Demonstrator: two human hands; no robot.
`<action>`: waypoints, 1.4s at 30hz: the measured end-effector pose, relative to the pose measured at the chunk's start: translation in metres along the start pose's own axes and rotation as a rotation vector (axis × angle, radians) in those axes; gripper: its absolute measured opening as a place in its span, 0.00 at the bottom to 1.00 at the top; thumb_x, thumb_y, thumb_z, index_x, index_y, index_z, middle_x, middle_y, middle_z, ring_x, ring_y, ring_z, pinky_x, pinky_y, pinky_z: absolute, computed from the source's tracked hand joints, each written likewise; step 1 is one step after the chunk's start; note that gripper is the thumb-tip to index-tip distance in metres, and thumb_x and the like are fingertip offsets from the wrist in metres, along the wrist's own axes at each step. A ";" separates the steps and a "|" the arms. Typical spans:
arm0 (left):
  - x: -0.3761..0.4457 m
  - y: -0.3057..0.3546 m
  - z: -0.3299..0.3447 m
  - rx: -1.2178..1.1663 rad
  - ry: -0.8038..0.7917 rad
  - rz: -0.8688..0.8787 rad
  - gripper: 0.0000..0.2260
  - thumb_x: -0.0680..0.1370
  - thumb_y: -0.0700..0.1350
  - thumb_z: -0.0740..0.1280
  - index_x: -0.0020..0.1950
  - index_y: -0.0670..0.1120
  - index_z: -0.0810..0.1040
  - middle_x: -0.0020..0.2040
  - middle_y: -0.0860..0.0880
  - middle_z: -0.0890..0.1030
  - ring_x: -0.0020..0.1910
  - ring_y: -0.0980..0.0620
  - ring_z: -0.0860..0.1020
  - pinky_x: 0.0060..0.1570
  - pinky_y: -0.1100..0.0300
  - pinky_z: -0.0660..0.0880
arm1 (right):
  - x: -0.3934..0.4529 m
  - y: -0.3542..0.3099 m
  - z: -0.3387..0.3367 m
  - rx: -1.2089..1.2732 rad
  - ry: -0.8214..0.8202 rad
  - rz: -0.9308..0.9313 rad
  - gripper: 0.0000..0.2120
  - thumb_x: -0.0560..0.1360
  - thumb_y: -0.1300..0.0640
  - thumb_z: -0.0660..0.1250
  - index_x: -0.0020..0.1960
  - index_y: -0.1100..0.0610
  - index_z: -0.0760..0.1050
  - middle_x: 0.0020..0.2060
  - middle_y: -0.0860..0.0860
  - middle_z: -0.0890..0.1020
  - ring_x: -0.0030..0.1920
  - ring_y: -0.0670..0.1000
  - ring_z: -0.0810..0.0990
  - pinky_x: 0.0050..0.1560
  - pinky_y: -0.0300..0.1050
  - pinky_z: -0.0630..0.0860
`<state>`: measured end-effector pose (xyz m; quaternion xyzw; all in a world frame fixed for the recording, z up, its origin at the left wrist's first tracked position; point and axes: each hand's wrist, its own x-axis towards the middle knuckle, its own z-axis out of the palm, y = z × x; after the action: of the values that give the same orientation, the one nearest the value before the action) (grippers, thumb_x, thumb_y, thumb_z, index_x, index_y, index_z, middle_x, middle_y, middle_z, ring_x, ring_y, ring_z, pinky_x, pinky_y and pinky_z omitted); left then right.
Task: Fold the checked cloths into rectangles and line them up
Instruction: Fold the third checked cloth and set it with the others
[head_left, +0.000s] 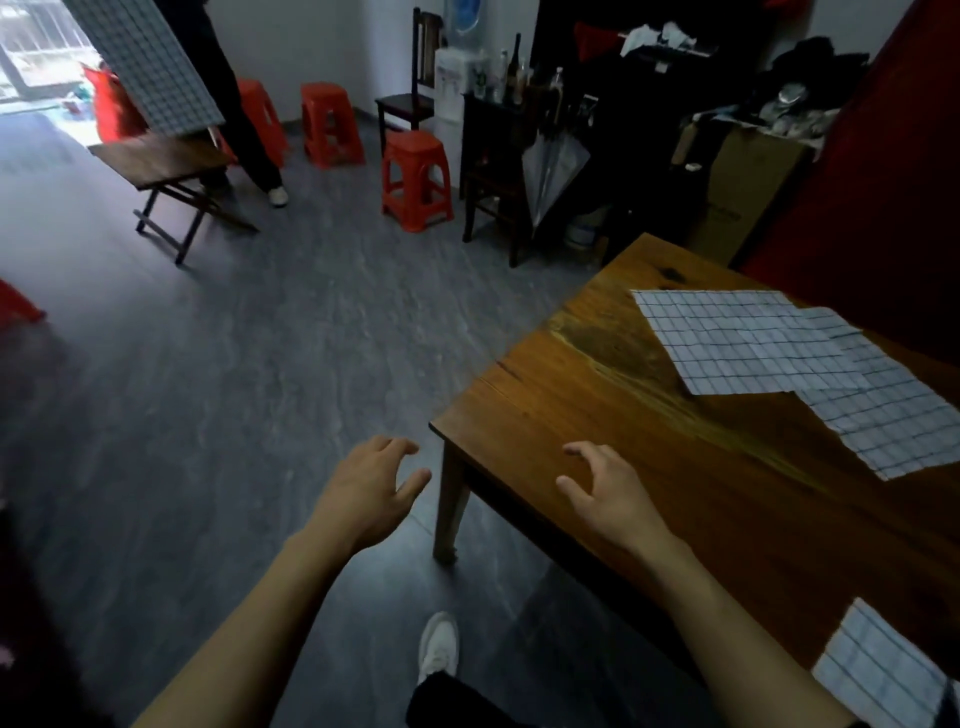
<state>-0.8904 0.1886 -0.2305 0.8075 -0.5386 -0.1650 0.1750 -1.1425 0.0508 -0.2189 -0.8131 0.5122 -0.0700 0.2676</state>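
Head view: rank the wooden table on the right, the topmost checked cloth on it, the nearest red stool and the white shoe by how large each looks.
1. wooden table, cut off by the frame
2. topmost checked cloth
3. nearest red stool
4. white shoe

The stool stands farther from the camera, so its rank against the cloth reflects appearance only.

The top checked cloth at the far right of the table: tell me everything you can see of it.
The top checked cloth is white with a thin dark grid, thin fabric by its look. It lies flat as a rough rectangle on the wooden table, overlapping a second checked cloth beneath it on the right. Neither hand touches it.
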 end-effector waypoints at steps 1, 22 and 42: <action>0.009 -0.008 -0.008 0.033 0.005 0.005 0.21 0.80 0.59 0.60 0.70 0.50 0.71 0.67 0.50 0.73 0.65 0.50 0.71 0.63 0.55 0.69 | 0.016 -0.009 0.007 0.011 0.008 -0.010 0.22 0.78 0.48 0.66 0.70 0.47 0.67 0.67 0.47 0.71 0.67 0.48 0.70 0.63 0.45 0.71; 0.299 -0.115 -0.123 0.021 -0.052 0.261 0.21 0.79 0.61 0.62 0.67 0.50 0.73 0.64 0.51 0.76 0.63 0.52 0.74 0.61 0.59 0.70 | 0.253 -0.140 0.010 0.074 0.180 0.117 0.20 0.78 0.49 0.66 0.68 0.49 0.70 0.64 0.49 0.73 0.63 0.47 0.72 0.60 0.41 0.68; 0.534 -0.186 -0.169 -0.088 -0.199 0.613 0.17 0.79 0.57 0.64 0.63 0.50 0.76 0.61 0.50 0.78 0.58 0.52 0.76 0.55 0.59 0.72 | 0.386 -0.239 0.017 0.054 0.413 0.400 0.20 0.78 0.50 0.66 0.68 0.49 0.70 0.63 0.45 0.72 0.61 0.42 0.70 0.60 0.37 0.67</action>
<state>-0.4673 -0.2227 -0.2081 0.5795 -0.7633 -0.2060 0.1979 -0.7664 -0.1994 -0.1742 -0.6571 0.7039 -0.1937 0.1878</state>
